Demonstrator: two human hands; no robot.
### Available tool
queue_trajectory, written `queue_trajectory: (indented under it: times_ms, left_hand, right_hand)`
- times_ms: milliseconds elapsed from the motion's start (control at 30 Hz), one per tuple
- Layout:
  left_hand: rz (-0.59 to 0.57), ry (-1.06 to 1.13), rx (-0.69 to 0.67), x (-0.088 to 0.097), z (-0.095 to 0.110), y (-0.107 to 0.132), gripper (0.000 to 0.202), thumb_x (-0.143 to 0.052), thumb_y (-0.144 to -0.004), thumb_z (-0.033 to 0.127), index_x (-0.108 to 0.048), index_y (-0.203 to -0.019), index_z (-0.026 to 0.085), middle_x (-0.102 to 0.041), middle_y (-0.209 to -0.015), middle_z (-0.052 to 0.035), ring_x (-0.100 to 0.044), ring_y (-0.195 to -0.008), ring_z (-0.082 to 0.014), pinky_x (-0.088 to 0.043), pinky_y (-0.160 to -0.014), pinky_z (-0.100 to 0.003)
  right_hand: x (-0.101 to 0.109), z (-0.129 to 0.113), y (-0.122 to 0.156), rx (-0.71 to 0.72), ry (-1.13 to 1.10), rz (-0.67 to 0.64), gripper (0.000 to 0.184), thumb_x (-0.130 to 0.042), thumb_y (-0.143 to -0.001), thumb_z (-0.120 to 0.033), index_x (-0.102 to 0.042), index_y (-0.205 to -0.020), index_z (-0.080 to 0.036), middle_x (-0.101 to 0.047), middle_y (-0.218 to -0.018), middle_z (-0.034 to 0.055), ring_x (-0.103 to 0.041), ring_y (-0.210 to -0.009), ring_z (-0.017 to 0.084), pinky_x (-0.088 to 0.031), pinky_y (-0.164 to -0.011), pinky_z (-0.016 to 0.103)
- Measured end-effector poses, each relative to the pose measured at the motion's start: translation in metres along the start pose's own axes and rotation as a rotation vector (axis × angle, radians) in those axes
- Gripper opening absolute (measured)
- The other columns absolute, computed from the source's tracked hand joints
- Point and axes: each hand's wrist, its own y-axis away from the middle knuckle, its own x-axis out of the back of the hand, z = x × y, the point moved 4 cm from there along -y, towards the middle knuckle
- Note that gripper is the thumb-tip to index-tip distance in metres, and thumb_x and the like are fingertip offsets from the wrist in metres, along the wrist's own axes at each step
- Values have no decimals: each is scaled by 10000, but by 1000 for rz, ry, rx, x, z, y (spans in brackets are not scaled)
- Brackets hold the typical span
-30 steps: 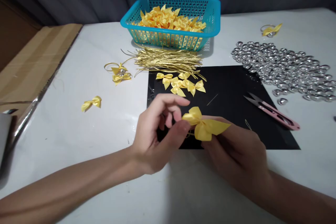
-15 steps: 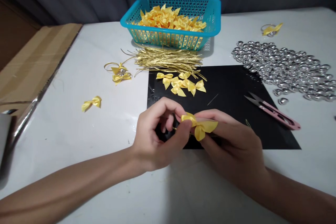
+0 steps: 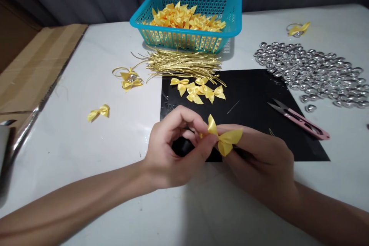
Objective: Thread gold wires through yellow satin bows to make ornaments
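Yellow satin bow point(image 3: 227, 142) at frame ctr, pinched in L hand point(image 3: 178, 148), thumb vs. index; R hand point(image 3: 261, 157) fingers close behind it, exact hold can't tell. Black sheet point(image 3: 245, 92) below; pink-handled snips point(image 3: 307, 123) ctr-R, silver beads point(image 3: 314, 71) upper R, teal basket point(image 3: 184, 31) top ctr.

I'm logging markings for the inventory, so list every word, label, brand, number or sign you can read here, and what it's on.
None: no text can be read anywhere in this view.
Too blurred to tell: faint pale marks near the left edge of the black sheet; they may be only scuffs or reflections.
No lettering shows on the pink-handled thread snips, the blue plastic basket or the held yellow ribbon bow.
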Motion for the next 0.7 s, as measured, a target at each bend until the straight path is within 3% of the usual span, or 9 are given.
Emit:
queue_trajectory:
  times_ms: [267, 400, 500, 600, 700]
  left_hand:
    - [6, -9, -88, -1, 3, -1, 239, -628, -736, 14, -462, -726, 186, -523, -651, 54, -510, -527, -44, -446, -498, -173]
    - [0, -18, -107, -1, 5, -1, 254, -620, -728, 3, -445, -714, 187, -506, -627, 66, -484, -482, -31, -430, -474, -166]
    - [8, -28, -91, -1, 3, -1, 266, -615, -709, -12, -441, -717, 190, -509, -634, 68, -485, -473, -28, -423, -464, -165]
    - [62, -46, -57, 2, 0, -1, 269, -616, -703, -19, -446, -720, 189, -518, -650, 68, -486, -464, -22, -414, -453, -163]
    - [126, -49, -45, 4, -2, -1, 259, -621, -709, -4, -448, -721, 189, -526, -664, 65, -490, -459, -19, -408, -441, -160]
  right_hand:
    - [-1, 0, 2, -87, -63, -6, 282, -521, -843, -64, -453, -591, -170, -477, -536, -33, -443, -483, 50, -357, -429, 148]
    - [-3, 3, 0, -122, -115, -42, 295, -518, -858, -97, -477, -574, -164, -471, -534, -23, -470, -511, 60, -387, -459, 160]
    - [0, 8, -2, -186, -170, -71, 128, -546, -832, -103, -621, -766, -183, -606, -679, -6, -507, -522, 67, -426, -473, 182]
    - [9, 15, -2, -330, -251, 54, 267, -539, -832, -99, -615, -1060, -217, -661, -972, 29, -493, -481, 47, -405, -417, 196]
    - [17, 11, 0, -258, -237, 189, 266, -560, -828, -84, -605, -1051, -221, -614, -1025, 36, -509, -524, 44, -401, -434, 206]
